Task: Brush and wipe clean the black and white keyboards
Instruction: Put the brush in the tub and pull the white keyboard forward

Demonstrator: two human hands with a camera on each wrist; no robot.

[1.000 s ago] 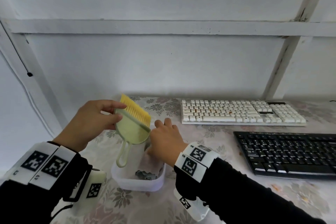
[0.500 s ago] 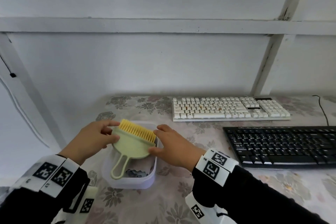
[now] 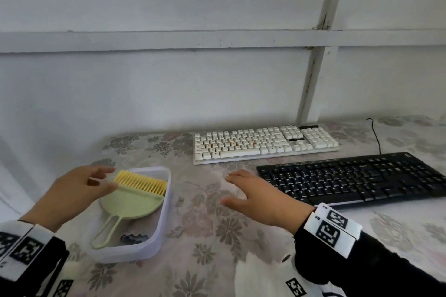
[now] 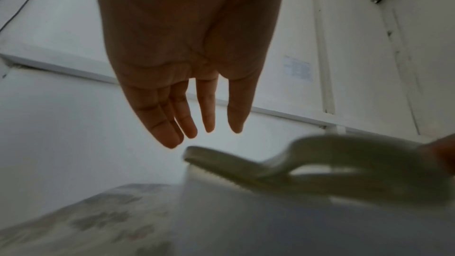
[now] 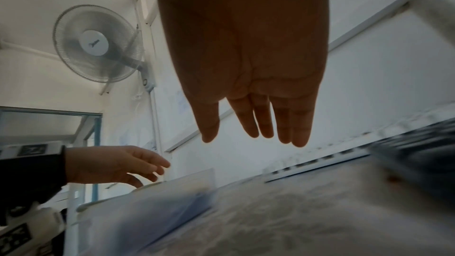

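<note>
Green dustpan (image 3: 131, 201) in plastic tub (image 3: 160, 231), hands empty

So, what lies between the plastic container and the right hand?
Only bare floral tablecloth lies between the container and the right hand; the head view shows it.

A pale wall (image 3: 169, 89) with white-painted battens (image 3: 217, 40) rises behind the worktop (image 3: 207, 212), which wears a faded floral cloth. A white wall fan (image 5: 98, 43) hangs high up; beside it stands what may be a blue-framed window (image 5: 49, 122).
</note>
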